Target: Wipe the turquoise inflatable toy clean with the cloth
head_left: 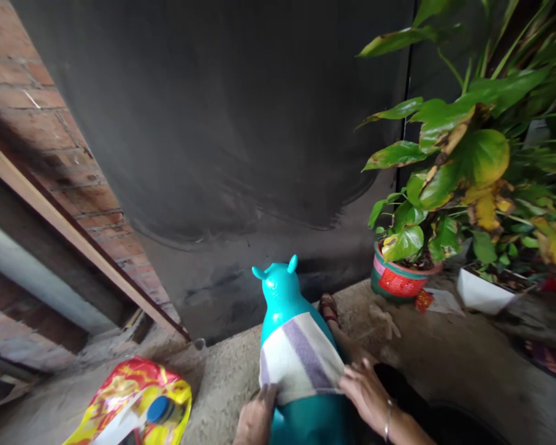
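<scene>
A shiny turquoise animal-shaped figure (285,306) with two small ears stands upright in front of me, facing the dark panel. Over its back lies a white cloth with purple stripes (301,355). My left hand (256,415) pinches the cloth's lower left corner. At the lower right corner, my right hand (365,392), with a bracelet at the wrist, grips the cloth between thumb and fingers. The figure's lower body shows below the cloth, cut off by the frame's bottom edge.
A dark panel (241,136) rises ahead beside a brick wall (69,148). On the left lies a red and yellow bag (134,374) with a blue-capped bottle (162,409) on it. Potted plants stand right, in a red-green pot (401,278) and a white planter (488,290). My sandalled foot (328,309) is beside the figure.
</scene>
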{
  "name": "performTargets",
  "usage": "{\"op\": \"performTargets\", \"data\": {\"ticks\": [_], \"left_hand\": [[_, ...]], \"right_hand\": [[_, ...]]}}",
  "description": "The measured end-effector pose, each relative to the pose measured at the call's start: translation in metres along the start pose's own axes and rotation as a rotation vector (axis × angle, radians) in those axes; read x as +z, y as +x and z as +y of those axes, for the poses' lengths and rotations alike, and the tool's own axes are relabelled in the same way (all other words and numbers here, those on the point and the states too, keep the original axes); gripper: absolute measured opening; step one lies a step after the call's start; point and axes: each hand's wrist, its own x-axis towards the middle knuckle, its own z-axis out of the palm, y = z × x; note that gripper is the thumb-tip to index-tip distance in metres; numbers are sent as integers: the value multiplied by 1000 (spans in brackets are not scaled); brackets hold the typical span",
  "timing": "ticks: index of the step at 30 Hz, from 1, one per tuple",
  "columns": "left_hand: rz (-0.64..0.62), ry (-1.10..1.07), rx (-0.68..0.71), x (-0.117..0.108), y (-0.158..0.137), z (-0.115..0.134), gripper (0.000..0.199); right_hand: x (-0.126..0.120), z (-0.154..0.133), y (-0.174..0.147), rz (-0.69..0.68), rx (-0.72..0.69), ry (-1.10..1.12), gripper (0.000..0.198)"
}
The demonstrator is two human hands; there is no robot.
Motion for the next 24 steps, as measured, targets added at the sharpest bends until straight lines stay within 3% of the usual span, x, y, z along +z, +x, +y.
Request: {"op": "performTargets", "data": {"ticks": [4,9,14,16,19,24], "left_hand": [[52,-88,-36,9,-1,-7,37],[144,-212,-94,1,2,-15,30],[139,-348,-125,13,4,-21,28],[140,-401,-134,20,6,-23,30],[141,-472,-128,30,9,-23,27],[174,-524,-160,52,14,-26,39]], "right_hand": [[17,-7,-13,-215,63,47,30],[8,-8,6,-230,89,68,28],[0,0,6,-333,45,138,14],[-2,2,18,-301,66,151,14],[1,-2,56,-179,133,140,33],[40,-29,106,-124,248,145,53]]}}
